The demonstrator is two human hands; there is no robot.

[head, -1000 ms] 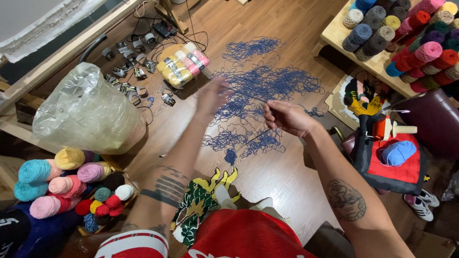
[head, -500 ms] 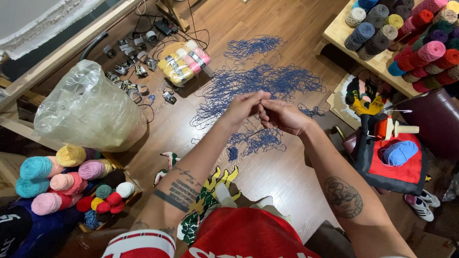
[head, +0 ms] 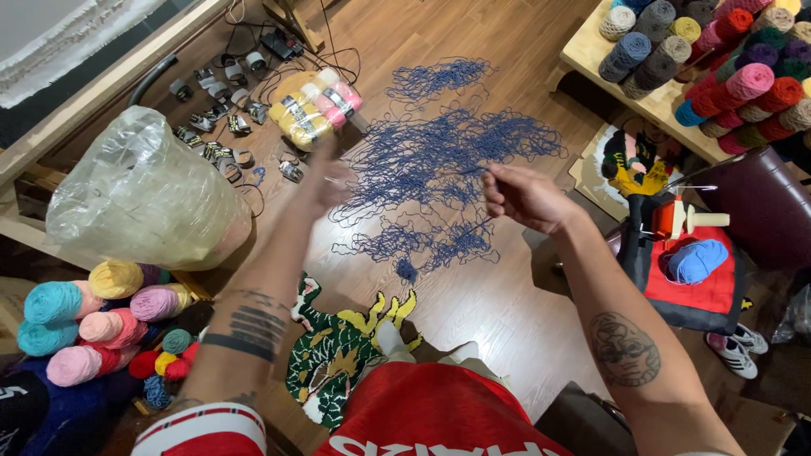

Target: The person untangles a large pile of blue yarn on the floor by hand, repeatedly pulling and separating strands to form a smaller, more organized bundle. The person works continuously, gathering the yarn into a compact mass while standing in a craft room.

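The wood floor (head: pixel 507 312) under me is smooth and glossy, long planks running away from my knees. Across it spreads the blue yarn (head: pixel 439 160), a loose, wiry tangle of thin strands in loops, with a smaller clump nearer me and another patch farther off.

To my left sits a big clear plastic bag (head: pixel 144 198), crinkled and puffed up; what is inside I cannot tell. Below it lies a heap of soft yarn balls (head: pixel 93 317) in teal, pink, yellow and lilac. At upper right a pale wooden table (head: pixel 591 51) carries rows of yarn cones (head: pixel 718 67) in many colours. Beside my right arm a red and black bag (head: pixel 701 279) holds a light blue ball (head: pixel 697 260), with a wooden winder (head: pixel 688 218) at its top edge. A tufted green and yellow rug (head: pixel 338 355), dragon shaped, lies just before my knees. Farther off, a pack of yellow and pink skeins (head: pixel 312 105) rests near scattered black cables and adapters (head: pixel 220 135).

My right hand (head: pixel 528 196) hovers over the tangle's right side, fingers curled in and pinched shut on a strand of blue yarn that runs taut toward my left. My left hand (head: pixel 325 181) is blurred over the tangle's left edge, fingers stretched out and spread; whether a strand runs through them I cannot tell.
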